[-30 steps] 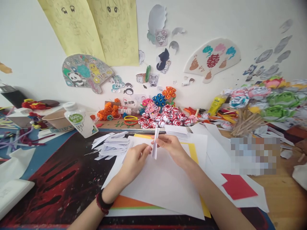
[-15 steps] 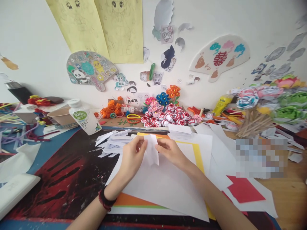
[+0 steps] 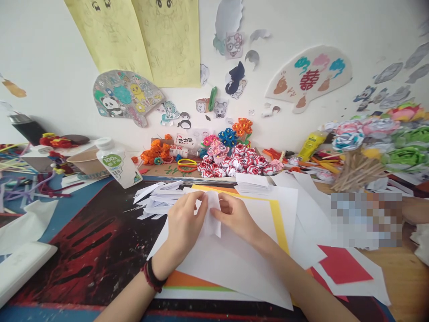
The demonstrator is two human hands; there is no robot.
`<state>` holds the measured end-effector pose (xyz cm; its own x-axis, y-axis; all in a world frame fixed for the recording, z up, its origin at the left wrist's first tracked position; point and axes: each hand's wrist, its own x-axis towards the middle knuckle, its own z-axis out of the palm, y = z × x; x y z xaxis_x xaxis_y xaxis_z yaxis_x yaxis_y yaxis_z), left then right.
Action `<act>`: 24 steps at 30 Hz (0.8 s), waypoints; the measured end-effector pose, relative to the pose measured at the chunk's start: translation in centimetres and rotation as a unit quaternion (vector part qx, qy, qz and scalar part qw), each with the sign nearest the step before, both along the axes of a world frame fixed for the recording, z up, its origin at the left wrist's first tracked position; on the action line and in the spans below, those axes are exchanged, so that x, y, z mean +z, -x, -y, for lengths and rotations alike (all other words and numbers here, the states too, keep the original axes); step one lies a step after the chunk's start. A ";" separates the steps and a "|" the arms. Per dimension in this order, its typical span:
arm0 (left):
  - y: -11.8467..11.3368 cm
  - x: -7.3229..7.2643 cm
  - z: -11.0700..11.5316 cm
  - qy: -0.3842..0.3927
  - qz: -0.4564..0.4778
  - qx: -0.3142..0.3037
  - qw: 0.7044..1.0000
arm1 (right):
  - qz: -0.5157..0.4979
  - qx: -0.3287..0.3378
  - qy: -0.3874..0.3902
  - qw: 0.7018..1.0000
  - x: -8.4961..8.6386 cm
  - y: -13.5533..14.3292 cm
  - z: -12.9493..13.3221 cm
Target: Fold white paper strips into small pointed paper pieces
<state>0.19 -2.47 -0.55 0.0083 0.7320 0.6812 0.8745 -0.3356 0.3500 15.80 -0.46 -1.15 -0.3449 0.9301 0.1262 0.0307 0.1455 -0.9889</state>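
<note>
In the head view, the person's two hands are close together near the middle of the frame. Between them is a small folded white paper [image 3: 213, 226], and it hangs over a big white sheet [image 3: 234, 273]. The left hand [image 3: 183, 223] pinches the paper near its top left edge, with the thumb and pointing finger close together. The right hand [image 3: 236, 219] has its thumb on the front of the paper, and its other fingers are curled. How much they press at the back is hidden. Two dark bands [image 3: 154, 275] go around the left wrist.

Yellow paper [image 3: 279, 223] and orange paper [image 3: 191, 280] peek out from under the big sheet. Left of the middle, a messy pile of white strips [image 3: 162, 201] lies on a dark mat [image 3: 110, 268]. A neat stack of small white papers [image 3: 252, 183] sits just above and to the right of the hands. Red paper [image 3: 345, 266] is at the lower right. Near the back, at center, there are red and white flowers [image 3: 248, 162]. A white bottle [image 3: 118, 165] leans at the left. Two yellow drawings [image 3: 172, 49] hang at the upper left.
</note>
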 end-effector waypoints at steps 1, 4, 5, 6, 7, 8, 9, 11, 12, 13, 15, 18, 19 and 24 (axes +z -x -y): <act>0.1 -0.2 0.0 -0.022 -0.028 -0.003 0.999 | 0.002 -0.003 0.003 1.000 0.0 0.0 0.1; 0.4 -0.3 0.1 -0.063 -0.111 -0.037 0.991 | 0.006 -0.012 -0.002 1.000 0.1 0.1 0.1; 0.5 -0.2 0.2 -0.069 -0.118 -0.053 0.989 | 0.008 -0.016 -0.006 1.000 0.2 0.1 0.1; 0.5 0.0 0.3 -0.072 -0.108 -0.069 0.989 | 0.012 -0.019 -0.009 1.000 0.2 0.0 0.1; 0.5 0.3 0.3 -0.069 -0.080 -0.087 0.991 | 0.016 -0.022 -0.012 1.000 0.2 0.0 0.0; 0.5 0.6 0.3 -0.057 -0.034 -0.106 0.992 | 0.020 -0.025 -0.014 0.999 0.3 -0.1 0.0; 0.4 1.0 0.3 -0.035 0.022 -0.126 0.991 | 0.025 -0.025 -0.016 0.999 0.3 -0.1 0.0; 0.5 1.6 0.0 0.040 0.146 -0.157 0.976 | 0.035 -0.025 -0.021 0.999 0.4 -0.2 0.1; 0.6 1.8 -0.2 0.084 0.203 -0.159 0.962 | 0.041 -0.024 -0.025 0.999 0.5 -0.2 0.2; 0.7 2.0 -0.4 0.128 0.253 -0.159 0.946 | 0.046 -0.026 -0.032 0.998 0.6 -0.2 0.2; 1.0 2.1 -0.8 0.211 0.336 -0.164 0.903 | 0.057 -0.030 -0.047 0.997 0.8 -0.3 0.4; 1.3 2.2 -1.1 0.299 0.404 -0.184 0.845 | 0.082 -0.041 -0.070 0.993 1.1 -0.3 0.4; 1.4 2.2 -1.1 0.317 0.412 -0.191 0.833 | 0.088 -0.042 -0.076 0.992 1.1 -0.4 0.4; 1.1 2.1 -0.8 0.329 0.425 -0.185 0.823 | 0.081 -0.027 -0.090 0.992 1.1 -0.4 0.4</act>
